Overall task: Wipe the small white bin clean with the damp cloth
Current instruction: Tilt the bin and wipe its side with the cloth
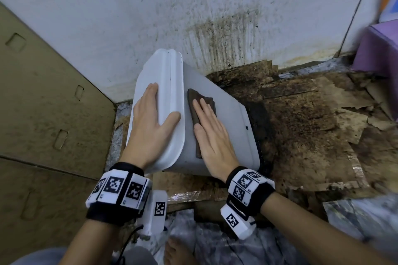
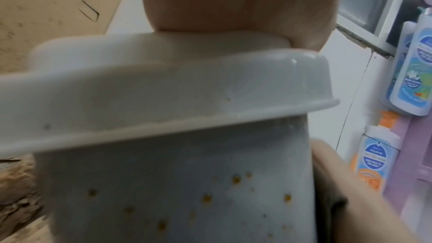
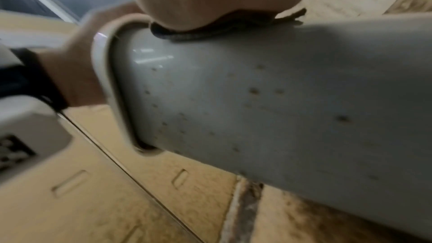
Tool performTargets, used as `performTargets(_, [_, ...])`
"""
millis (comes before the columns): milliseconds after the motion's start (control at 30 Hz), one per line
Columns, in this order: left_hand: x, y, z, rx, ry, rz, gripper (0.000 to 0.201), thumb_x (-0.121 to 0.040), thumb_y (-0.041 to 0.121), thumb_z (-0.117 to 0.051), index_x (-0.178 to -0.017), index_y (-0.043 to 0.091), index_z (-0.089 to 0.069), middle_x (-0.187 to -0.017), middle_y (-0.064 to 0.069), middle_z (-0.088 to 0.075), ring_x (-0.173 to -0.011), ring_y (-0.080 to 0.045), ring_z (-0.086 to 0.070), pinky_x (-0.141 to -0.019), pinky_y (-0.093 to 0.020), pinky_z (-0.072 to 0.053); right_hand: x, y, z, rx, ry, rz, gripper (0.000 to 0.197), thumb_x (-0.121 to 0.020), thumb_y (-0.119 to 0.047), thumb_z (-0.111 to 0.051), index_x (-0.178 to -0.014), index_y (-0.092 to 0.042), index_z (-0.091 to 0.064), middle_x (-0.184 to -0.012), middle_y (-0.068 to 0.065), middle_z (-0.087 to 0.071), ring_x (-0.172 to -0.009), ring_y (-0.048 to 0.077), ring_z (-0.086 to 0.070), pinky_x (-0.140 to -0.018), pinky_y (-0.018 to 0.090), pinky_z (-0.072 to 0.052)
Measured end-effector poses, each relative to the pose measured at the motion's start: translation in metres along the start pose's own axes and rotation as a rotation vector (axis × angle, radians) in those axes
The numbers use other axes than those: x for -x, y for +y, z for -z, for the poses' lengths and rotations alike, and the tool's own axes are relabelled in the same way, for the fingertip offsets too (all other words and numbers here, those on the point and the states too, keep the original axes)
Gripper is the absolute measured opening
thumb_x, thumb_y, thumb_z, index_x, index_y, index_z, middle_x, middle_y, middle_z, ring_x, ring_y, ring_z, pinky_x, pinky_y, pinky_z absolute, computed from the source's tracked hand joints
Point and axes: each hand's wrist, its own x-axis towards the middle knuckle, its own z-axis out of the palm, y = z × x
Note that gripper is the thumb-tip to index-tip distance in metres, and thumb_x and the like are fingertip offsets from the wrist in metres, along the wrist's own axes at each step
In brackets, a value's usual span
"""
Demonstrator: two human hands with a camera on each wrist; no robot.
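Lying tilted on the stained floor against the wall, the small white plastic bin (image 1: 224, 118) is steadied at its lid by the flat, spread left hand (image 1: 150, 120), while the folded dark brown cloth (image 1: 197, 112) is pressed onto its side under the straight-fingered right hand (image 1: 213, 133).

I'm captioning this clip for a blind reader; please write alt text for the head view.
A right hand presses a brown cloth flat on the side of a tipped white bin, while the left hand steadies its lid. Stained wall and floor surround it.
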Motion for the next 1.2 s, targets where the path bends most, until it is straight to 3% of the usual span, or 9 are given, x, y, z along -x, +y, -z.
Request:
performTargets(200, [0.004,-0.005,0.007,0.011,-0.002,0.025,0.085,-0.087,0.05,-0.046,-0.162,0.026,-0.013,-0.167,0.008,-0.017,-0.15,-0.008,-0.015,-0.126,-0.046,-0.016,0.021,0.056,0.001,0.033,0.044,-0.136,0.054,-0.107,-0.042,-0.02,-0.16,-0.039,-0.013,-0.167,-0.02,-0.005,-0.152,-0.004,0.001,-0.125,0.026,-0.003])
performTargets(367, [0.005,-0.004,0.006,0.019,-0.005,0.018,0.086,-0.085,0.052,-0.046,-0.161,0.026,-0.014,-0.166,0.007,-0.017,-0.151,-0.01,-0.016,-0.125,-0.045,-0.016,0.034,0.113,0.001,0.124,0.099,-0.296,0.067,-0.1,-0.051,-0.01,-0.161,-0.026,-0.016,-0.169,-0.009,-0.005,-0.155,0.006,0.002,-0.127,0.04,-0.007])
performTargets(433, [0.004,-0.004,0.006,0.021,-0.005,0.012,0.088,-0.083,0.056,-0.046,-0.16,0.026,-0.015,-0.166,0.008,-0.018,-0.15,-0.01,-0.017,-0.125,-0.044,-0.017,0.034,0.118,0.002,0.04,0.084,-0.386,0.062,-0.101,-0.048,-0.014,-0.16,-0.032,-0.011,-0.17,-0.008,-0.002,-0.155,0.005,0.004,-0.128,0.038,-0.003])
performTargets(533, [0.003,-0.006,0.006,0.02,0.0,0.01,0.088,-0.083,0.056,-0.046,-0.16,0.026,-0.016,-0.166,0.008,-0.018,-0.15,-0.01,-0.017,-0.125,-0.046,-0.018,0.033,0.116,0.001,0.034,0.075,-0.392,0.055,-0.108,-0.03,-0.021,-0.161,-0.028,-0.01,-0.17,-0.005,-0.003,-0.155,0.008,0.003,-0.127,0.034,-0.001])
performTargets(600, [0.003,-0.008,0.007,0.022,0.005,0.01,0.088,-0.082,0.057,-0.045,-0.16,0.027,-0.016,-0.166,0.008,-0.019,-0.15,-0.01,-0.017,-0.125,-0.047,-0.018,0.032,0.116,-0.001,0.067,0.063,-0.397,0.06,-0.103,-0.039,-0.016,-0.162,-0.026,-0.01,-0.17,-0.005,-0.001,-0.155,0.007,0.004,-0.127,0.034,-0.001])
performTargets(700, [0.003,-0.009,0.007,0.018,0.01,0.013,0.084,-0.085,0.053,-0.045,-0.16,0.028,-0.016,-0.165,0.008,-0.02,-0.15,-0.012,-0.018,-0.124,-0.047,-0.019,0.034,0.106,-0.002,0.081,0.082,-0.401,0.079,-0.088,-0.057,-0.005,-0.161,-0.028,-0.014,-0.17,-0.008,0.002,-0.155,0.005,0.008,-0.127,0.039,-0.002])
performTargets(800, [0.003,-0.004,0.005,0.007,0.006,0.001,0.082,-0.086,0.049,-0.046,-0.16,0.027,-0.017,-0.164,0.007,-0.021,-0.148,-0.011,-0.019,-0.121,-0.04,-0.019,0.033,0.072,-0.004,-0.013,0.093,-0.386,0.076,-0.087,-0.06,-0.006,-0.16,-0.039,-0.006,-0.169,-0.015,0.002,-0.153,-0.001,0.008,-0.126,0.039,0.0])
performTargets(1033, [0.002,0.0,0.001,0.007,0.002,-0.007,0.083,-0.086,0.048,-0.046,-0.16,0.025,-0.016,-0.166,0.006,-0.018,-0.149,-0.007,-0.014,-0.123,-0.039,-0.017,0.024,-0.027,-0.011,-0.082,-0.001,-0.082,0.069,-0.093,-0.043,-0.007,-0.161,-0.036,-0.004,-0.168,-0.018,0.003,-0.15,-0.008,0.011,-0.125,0.033,0.003])
performTargets(1200, [0.002,-0.004,0.002,0.001,0.008,-0.002,0.082,-0.087,0.048,-0.045,-0.16,0.024,-0.017,-0.166,0.005,-0.019,-0.148,-0.008,-0.016,-0.123,-0.041,-0.019,0.024,-0.043,-0.014,-0.074,-0.044,-0.002,0.06,-0.102,-0.035,-0.011,-0.161,-0.033,-0.002,-0.168,-0.018,0.005,-0.151,-0.006,0.013,-0.126,0.033,0.003])
